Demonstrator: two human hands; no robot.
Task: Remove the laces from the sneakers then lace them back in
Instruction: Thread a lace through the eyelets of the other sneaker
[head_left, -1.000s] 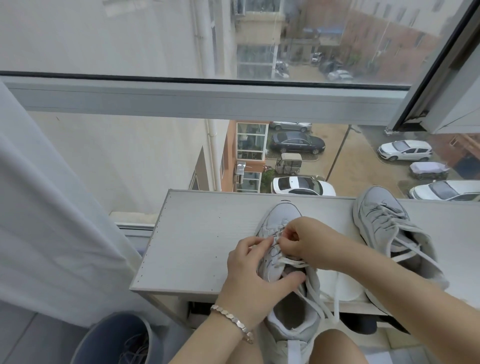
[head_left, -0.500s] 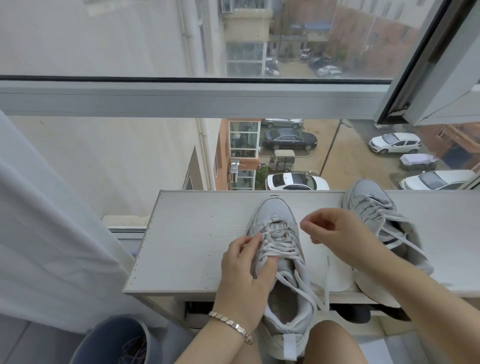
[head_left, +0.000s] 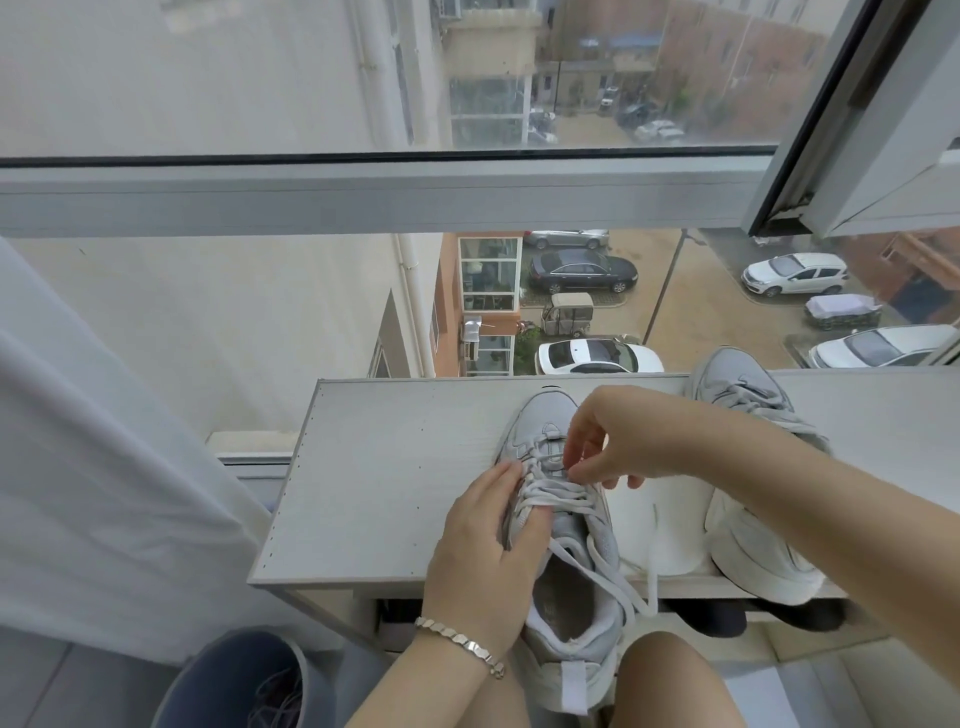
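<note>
Sneaker (head_left: 545, 421) grey, white-soled; left hand (head_left: 478, 561) grips its side; right hand (head_left: 634, 441) pinches slack lace (head_left: 550, 493).

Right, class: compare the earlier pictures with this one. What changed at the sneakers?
The right hand, lifted clear to the right half a second ago, has come back down and pinches a lace near the toe end. The left hand still holds the near sneaker; the second sneaker stays put on the shelf.

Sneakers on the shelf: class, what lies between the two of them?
In the head view, a white rounded thing lies between the near sneaker and the right sneaker, with a loose lace end across it.
</note>
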